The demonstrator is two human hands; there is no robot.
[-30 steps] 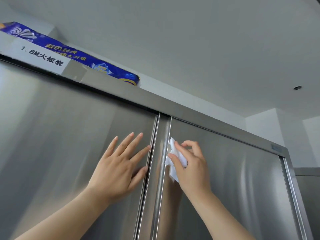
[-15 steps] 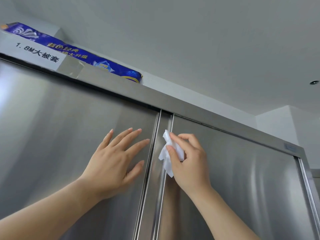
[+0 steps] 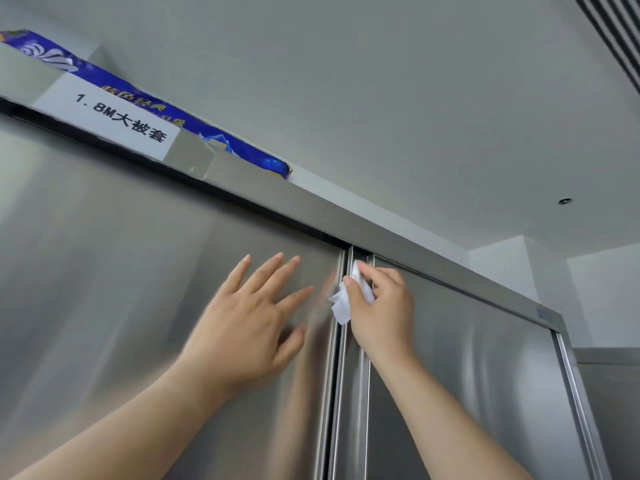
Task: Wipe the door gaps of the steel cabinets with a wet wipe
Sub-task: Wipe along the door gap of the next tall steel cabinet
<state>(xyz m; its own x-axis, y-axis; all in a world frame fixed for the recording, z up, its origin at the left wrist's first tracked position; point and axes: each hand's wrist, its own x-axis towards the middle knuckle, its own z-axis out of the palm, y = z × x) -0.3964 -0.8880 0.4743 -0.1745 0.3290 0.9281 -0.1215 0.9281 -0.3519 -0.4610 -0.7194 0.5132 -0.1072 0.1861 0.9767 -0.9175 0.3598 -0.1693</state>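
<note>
Two steel cabinet doors meet in front of you at a vertical door gap [image 3: 338, 393], which runs up to a horizontal top rail [image 3: 398, 237].

Your left hand [image 3: 242, 327] lies flat on the left door [image 3: 104, 289]. Its fingers [image 3: 265, 273] are straight and spread, and they hold nothing. The fingertips stop just short of the gap, and the outline of the hand is blurred.

Your right hand [image 3: 381, 313] is at the upper end of the gap, just beneath the top rail and in front of the right door [image 3: 485, 375]. Its fingers [image 3: 375, 271] are curled round a white wet wipe [image 3: 341, 308]. Thumb and forefinger pinch the wad and press it against the narrow metal strip at the edge of the gap. A loose corner of the wipe hangs down beside the thumb. You cannot tell whether the wipe reaches into the gap itself or only touches the strip.

A white label [image 3: 114, 116] printed "1.8M", followed by Chinese characters, is stuck to the top rail at the left. A blue printed package [image 3: 221, 143] lies on top of the cabinet behind it. Above is a grey ceiling [image 3: 381, 81] with a small recessed fitting [image 3: 564, 201] and dark slats [image 3: 620, 32] at the upper right. The front of another steel cabinet [image 3: 613, 410] shows at the far right.
</note>
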